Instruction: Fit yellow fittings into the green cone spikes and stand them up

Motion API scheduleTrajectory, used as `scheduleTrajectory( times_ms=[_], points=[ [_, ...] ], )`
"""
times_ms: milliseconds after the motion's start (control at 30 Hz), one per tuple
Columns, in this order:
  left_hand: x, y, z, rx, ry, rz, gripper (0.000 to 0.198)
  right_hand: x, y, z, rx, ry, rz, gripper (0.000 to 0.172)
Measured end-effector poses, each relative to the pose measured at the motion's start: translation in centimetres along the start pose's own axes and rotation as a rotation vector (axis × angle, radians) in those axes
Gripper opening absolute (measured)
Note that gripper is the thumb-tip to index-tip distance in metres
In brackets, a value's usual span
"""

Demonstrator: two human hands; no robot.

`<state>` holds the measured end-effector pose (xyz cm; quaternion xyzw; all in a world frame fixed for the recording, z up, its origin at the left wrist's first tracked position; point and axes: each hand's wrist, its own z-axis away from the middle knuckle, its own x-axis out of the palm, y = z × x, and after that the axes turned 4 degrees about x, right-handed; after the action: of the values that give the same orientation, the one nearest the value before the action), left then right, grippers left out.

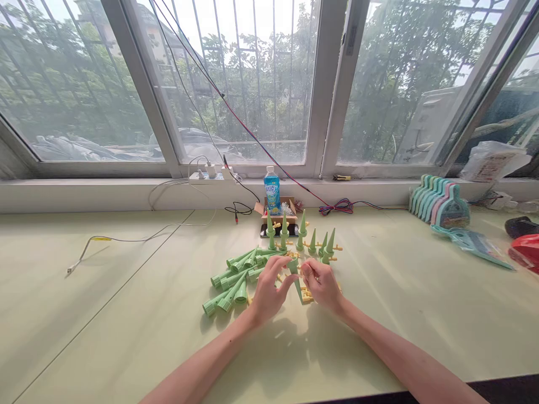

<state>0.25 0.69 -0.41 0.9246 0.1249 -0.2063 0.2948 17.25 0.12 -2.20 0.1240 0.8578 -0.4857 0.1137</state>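
My left hand [272, 285] grips a green plastic watering spike [297, 286] between thumb and fingers, its point slanting down. Close against the spike's right side, my right hand [322, 282] is closed in a pinch; whatever lies between those fingertips is hidden. Several green spikes with yellow valves [329, 247] stand upright behind my hands. To the left, several loose green spikes [229, 280] lie in a pile, their wide ends facing me. Small yellow valves [309, 295] lie on the table below and between my hands, partly covered by them.
A blue-labelled bottle [272, 191] stands by a small cardboard box [288, 207], with a dark phone [290, 230] in front. Cables [337, 207] and a power strip [210, 177] are near the window. Pastel plastic pieces [440, 202] and a red object [526, 252] sit at right.
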Motion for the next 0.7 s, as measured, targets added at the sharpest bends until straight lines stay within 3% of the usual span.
scheduleTrajectory(
  times_ms=[233,333,700],
  points=[
    [-0.1,-0.3,0.0,0.223,0.018,-0.072,0.019,0.2,0.1,0.1,0.026,-0.006,-0.020,0.039],
    [-0.1,-0.5,0.1,0.255,0.022,-0.094,0.020,0.2,0.1,0.0,0.030,-0.008,-0.029,0.040],
    [-0.1,-0.2,-0.3,0.029,0.004,0.057,0.020,0.4,-0.8,0.0,0.027,-0.006,-0.007,0.042]
  ],
)
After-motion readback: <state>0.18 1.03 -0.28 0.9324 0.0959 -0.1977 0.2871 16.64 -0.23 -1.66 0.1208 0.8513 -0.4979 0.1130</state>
